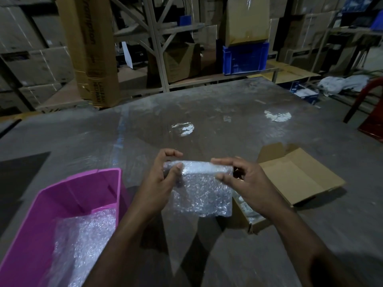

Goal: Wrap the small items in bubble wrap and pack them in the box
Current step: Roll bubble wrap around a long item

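Far left, a pink bin (68, 195) on the grey table (207, 112), open side toward the person, with spare bubble wrap (83, 241) lying loose inside: stock kept within easy reach of the left arm, by the look of it.

Next, the left hand (163, 179), raised above the table and curled round the left end of a roll of wrap (199, 183), thumb on the near face, fingers hooked over the far edge. Gripped so, probably, to stop the turn of wrap from springing open.

In the middle, the item (167, 172) itself, only a dark edge showing through the film at the left end; kind not to be told. Held in the air between both hands, not yet in any box. Below the roll, a free flap of wrap hanging down unrolled, so wrapping judged partway done, with that tail still to be turned round.

Then the right hand (246, 181), pinching the right end, thumb near, fingers laid flat and close together along the top, steadying the roll for the next turn.

Under the right wrist, a carton (246, 216) with pale packets inside, likely the supply of items. Farther right, an open box (298, 179), flaps spread, placed close by to take the finished bundle.
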Tool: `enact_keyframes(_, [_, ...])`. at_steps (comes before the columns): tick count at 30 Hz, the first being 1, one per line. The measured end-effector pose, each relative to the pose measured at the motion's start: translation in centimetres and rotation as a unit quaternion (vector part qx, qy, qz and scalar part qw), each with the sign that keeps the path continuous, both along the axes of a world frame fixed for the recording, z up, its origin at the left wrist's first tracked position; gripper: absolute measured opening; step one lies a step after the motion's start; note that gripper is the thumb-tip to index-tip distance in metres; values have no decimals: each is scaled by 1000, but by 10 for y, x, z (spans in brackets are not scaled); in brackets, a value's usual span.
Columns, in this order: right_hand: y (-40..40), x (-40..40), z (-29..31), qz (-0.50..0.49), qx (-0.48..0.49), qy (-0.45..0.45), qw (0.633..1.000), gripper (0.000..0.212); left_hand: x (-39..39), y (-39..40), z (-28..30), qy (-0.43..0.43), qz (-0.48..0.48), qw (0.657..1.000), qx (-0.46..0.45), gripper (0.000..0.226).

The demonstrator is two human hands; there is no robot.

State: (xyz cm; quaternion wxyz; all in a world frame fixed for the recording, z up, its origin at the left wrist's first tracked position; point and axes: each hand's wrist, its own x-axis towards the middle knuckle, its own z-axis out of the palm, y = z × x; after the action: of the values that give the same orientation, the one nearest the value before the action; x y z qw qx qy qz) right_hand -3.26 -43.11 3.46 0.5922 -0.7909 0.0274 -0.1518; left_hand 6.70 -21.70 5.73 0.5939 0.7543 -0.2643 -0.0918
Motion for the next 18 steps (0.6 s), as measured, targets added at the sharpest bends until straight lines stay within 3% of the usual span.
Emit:
enact_keyframes(3, [0, 0, 1, 0, -3, 15, 1000, 41, -3, -2, 4, 5, -29, 999, -13, 23])
enact_keyframes(8, [0, 4, -2, -40, -58, -6, 998, 24, -3, -4, 2, 58, -59, 996, -30, 27])
enact_keyframes(13, [1, 4, 1, -29, -97, -17, 995, 12, 1, -4, -4, 23, -22, 999, -24, 18])
enact_keyframes(16, [1, 1, 2, -18, -60, -13, 998, 17, 5, -3, -5, -37, -9, 999, 3, 14])
enact_keyframes(18, [2, -3, 4, -5, -14, -14, 1000, 24, 5, -3, -4, 0, -35, 999, -12, 12])
